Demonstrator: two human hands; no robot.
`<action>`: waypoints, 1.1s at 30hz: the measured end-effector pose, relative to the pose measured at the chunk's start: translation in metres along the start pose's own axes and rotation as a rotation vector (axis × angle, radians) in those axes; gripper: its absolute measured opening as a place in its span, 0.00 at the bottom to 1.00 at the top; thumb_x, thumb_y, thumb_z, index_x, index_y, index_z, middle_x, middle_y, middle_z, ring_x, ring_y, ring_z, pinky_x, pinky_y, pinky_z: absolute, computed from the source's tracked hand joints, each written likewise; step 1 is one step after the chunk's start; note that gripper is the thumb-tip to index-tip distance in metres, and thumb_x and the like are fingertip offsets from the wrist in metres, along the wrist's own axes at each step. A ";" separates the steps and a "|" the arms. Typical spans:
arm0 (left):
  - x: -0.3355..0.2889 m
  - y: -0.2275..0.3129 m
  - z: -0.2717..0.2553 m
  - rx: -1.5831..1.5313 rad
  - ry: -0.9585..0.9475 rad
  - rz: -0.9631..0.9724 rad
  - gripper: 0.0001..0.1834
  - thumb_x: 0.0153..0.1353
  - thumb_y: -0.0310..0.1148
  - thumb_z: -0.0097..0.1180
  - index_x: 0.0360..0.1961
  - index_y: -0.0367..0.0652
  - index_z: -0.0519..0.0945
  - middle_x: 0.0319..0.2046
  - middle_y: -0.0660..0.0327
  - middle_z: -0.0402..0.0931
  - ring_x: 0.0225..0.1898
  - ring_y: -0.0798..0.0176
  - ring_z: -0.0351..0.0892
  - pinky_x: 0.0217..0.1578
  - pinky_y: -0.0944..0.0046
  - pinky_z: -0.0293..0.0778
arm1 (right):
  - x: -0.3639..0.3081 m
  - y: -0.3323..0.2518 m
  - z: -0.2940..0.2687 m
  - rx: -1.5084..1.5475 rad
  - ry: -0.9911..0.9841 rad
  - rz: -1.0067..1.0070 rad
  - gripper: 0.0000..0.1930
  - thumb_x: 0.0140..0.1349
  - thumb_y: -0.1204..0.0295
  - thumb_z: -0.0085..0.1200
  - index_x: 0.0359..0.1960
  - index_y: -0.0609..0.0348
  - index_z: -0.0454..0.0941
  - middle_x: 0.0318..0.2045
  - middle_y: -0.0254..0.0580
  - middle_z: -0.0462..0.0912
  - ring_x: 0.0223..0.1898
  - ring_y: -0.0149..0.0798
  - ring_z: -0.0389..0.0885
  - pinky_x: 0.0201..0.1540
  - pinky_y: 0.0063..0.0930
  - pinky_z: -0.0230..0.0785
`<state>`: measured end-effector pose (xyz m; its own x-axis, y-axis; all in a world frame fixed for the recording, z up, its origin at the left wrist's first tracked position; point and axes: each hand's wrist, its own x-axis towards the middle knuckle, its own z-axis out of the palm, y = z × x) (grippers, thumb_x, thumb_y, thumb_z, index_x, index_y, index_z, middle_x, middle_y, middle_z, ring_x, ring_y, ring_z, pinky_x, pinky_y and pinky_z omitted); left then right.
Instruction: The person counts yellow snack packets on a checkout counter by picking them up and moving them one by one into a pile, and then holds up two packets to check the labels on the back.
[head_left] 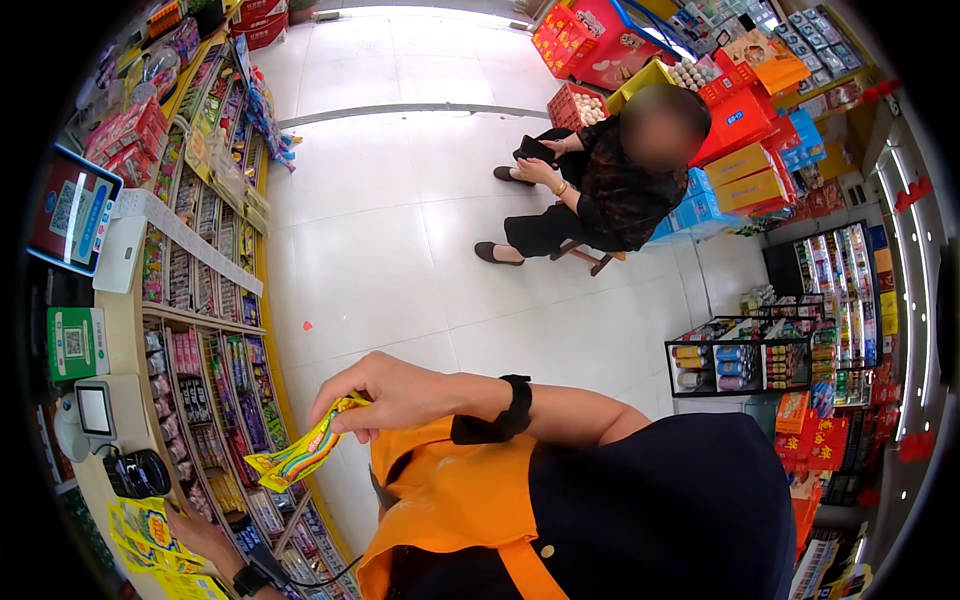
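Observation:
My right hand (372, 396) is closed around one end of a slim yellow snack packet (308, 448) with a multicoloured print, held out above the floor beside the candy shelves. There may be more than one packet in that grip; they overlap. At the lower left, my left hand (205, 540), with a black watch at the wrist, grips the edge of several flat yellow packets (148, 530) fanned over the counter. Part of its fingers is hidden. Another yellow packet (190, 586) lies close below it. A black wristband (492, 412) is on my right wrist.
The counter (122, 330) carries a screen (75, 212), a green code stand (76, 343), a small payment device (95, 408) and a paper strip (190, 240). Candy shelves (200, 290) run along its front. A person (610, 190) sits on a stool across the aisle, near stacked boxes (750, 175).

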<state>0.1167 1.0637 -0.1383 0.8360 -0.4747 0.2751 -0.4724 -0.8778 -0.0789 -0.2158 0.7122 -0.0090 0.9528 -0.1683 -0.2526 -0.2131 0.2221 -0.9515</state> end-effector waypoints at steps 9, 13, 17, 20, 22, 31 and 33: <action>0.007 -0.029 -0.090 0.191 0.375 -0.166 0.15 0.68 0.32 0.44 0.49 0.43 0.80 0.35 0.52 0.83 0.24 0.50 0.80 0.24 0.54 0.71 | -0.076 -0.002 -0.057 0.039 0.125 -0.069 0.09 0.64 0.77 0.53 0.45 0.60 0.80 0.29 0.34 0.81 0.24 0.23 0.77 0.28 0.18 0.71; -0.019 0.047 -0.193 0.209 0.723 0.020 0.11 0.67 0.32 0.45 0.34 0.38 0.78 0.30 0.56 0.78 0.29 0.53 0.76 0.32 0.57 0.70 | -0.088 -0.013 -0.101 0.013 0.127 -0.088 0.09 0.64 0.76 0.54 0.45 0.59 0.80 0.30 0.34 0.81 0.26 0.23 0.78 0.30 0.17 0.72; -0.060 0.039 -0.231 0.242 0.654 -0.414 0.15 0.69 0.40 0.47 0.49 0.49 0.82 0.33 0.57 0.84 0.23 0.55 0.80 0.21 0.56 0.71 | -0.108 -0.020 -0.156 0.010 0.138 -0.097 0.09 0.64 0.74 0.55 0.45 0.59 0.80 0.32 0.32 0.81 0.27 0.22 0.78 0.31 0.18 0.74; -0.044 0.181 -0.256 -0.541 0.684 -0.394 0.15 0.69 0.34 0.51 0.52 0.38 0.79 0.40 0.52 0.81 0.38 0.60 0.83 0.37 0.62 0.79 | -0.133 -0.030 -0.195 -0.152 0.309 -0.132 0.08 0.66 0.75 0.53 0.44 0.61 0.78 0.28 0.34 0.78 0.27 0.24 0.75 0.29 0.18 0.71; -0.042 0.250 -0.269 -0.985 0.630 -0.364 0.14 0.68 0.28 0.52 0.52 0.34 0.76 0.43 0.53 0.79 0.37 0.61 0.83 0.40 0.64 0.82 | -0.116 0.006 -0.217 0.083 0.165 -0.089 0.05 0.64 0.76 0.52 0.40 0.62 0.77 0.27 0.33 0.77 0.24 0.23 0.71 0.27 0.16 0.66; -0.051 0.474 -0.254 -1.790 -0.218 -0.434 0.15 0.68 0.28 0.50 0.51 0.28 0.73 0.44 0.48 0.78 0.40 0.54 0.84 0.40 0.58 0.85 | -0.137 -0.012 -0.278 -0.053 0.138 -0.074 0.06 0.63 0.77 0.52 0.39 0.61 0.79 0.25 0.28 0.74 0.24 0.18 0.66 0.25 0.13 0.58; -0.052 0.495 -0.252 -1.838 -0.343 -0.433 0.16 0.69 0.29 0.48 0.52 0.28 0.72 0.44 0.47 0.78 0.42 0.53 0.83 0.41 0.57 0.85 | -0.139 -0.008 -0.285 -0.001 0.177 -0.042 0.07 0.63 0.75 0.54 0.41 0.61 0.80 0.25 0.28 0.74 0.22 0.18 0.65 0.23 0.14 0.57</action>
<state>-0.2305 0.6699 0.0496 0.8626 -0.4665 -0.1959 0.2745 0.1063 0.9557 -0.4081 0.4605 -0.0161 0.9078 -0.3442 -0.2397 -0.1742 0.2104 -0.9620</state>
